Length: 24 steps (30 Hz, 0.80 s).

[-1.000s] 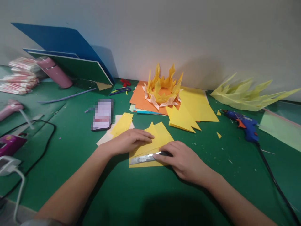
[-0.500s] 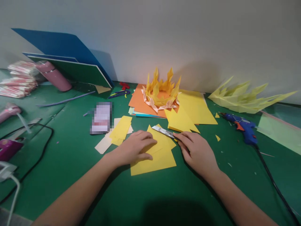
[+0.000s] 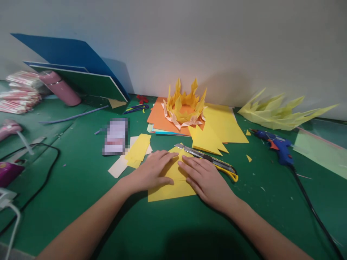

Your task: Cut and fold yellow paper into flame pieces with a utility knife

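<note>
Sheets of yellow paper (image 3: 168,191) lie on the green table in front of me, one overlapping another. My left hand (image 3: 151,169) rests on their left side, its fingers and thumb spread. On their right side lies my right hand (image 3: 206,178), flat with fingers stretched out and holding nothing. Just beyond the right hand, a utility knife (image 3: 225,167) with a yellow and black handle lies on the table. Its metal blade end points left over the paper, and my fingers partly cover its near edge. Parts of the sheets are hidden under both hands.
Folded yellow paper (image 3: 206,141) and an orange paper crown (image 3: 184,112) stand beyond my hands. A blue glue gun (image 3: 280,146) with a black cord lies right, near a pale yellow paper crown (image 3: 282,115). Leftward are a phone (image 3: 116,135), paper strips (image 3: 139,148) and a pink bottle (image 3: 61,88).
My right hand has let go of the utility knife, which now lies on the table. That hand has moved left onto the yellow paper. My left hand stays nearly in place.
</note>
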Tool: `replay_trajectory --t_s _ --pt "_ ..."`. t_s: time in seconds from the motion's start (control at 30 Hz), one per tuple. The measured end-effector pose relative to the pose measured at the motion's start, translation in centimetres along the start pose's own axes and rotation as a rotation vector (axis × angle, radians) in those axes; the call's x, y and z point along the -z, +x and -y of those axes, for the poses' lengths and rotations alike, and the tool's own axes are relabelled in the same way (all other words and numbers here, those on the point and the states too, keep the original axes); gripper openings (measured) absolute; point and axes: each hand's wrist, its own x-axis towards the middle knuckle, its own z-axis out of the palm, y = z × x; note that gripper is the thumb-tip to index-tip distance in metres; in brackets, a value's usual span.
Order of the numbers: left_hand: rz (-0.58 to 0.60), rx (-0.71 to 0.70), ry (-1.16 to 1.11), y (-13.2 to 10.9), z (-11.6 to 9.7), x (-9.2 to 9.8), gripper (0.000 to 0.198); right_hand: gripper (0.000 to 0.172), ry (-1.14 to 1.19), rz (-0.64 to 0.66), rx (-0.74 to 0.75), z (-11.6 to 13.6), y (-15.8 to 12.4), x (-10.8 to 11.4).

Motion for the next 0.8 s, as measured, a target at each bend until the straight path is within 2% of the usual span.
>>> replay_trajectory --t_s 0.27,0.4,0.5,0.67,0.73,0.8 --pt "0.093 -0.175 -0.083 0.1 0.0 0.7 0.049 0.046 0.045 0.05 -0.058 -0.4 0.2 -0.3" --pt "0.093 -0.168 -0.111 0.0 0.3 0.4 0.052 0.043 0.095 0.027 -0.077 -0.2 0.4 0.2" --pt "0.082 -0.112 -0.174 -0.2 0.5 0.3 0.046 0.038 0.14 -0.008 -0.097 -0.2 0.4 0.5" --pt "-0.019 -0.059 -0.24 -0.5 0.4 1.5 0.018 0.025 0.202 -0.049 -0.078 -0.4 0.2 0.4" --pt "-0.076 -0.019 -0.184 -0.5 0.7 2.1 0.011 0.028 0.214 -0.024 -0.083 -0.4 0.2 0.4" --pt "-0.179 0.081 -0.093 -0.4 1.3 2.6 0.01 0.033 0.22 0.015 -0.078 -0.5 0.3 0.5"
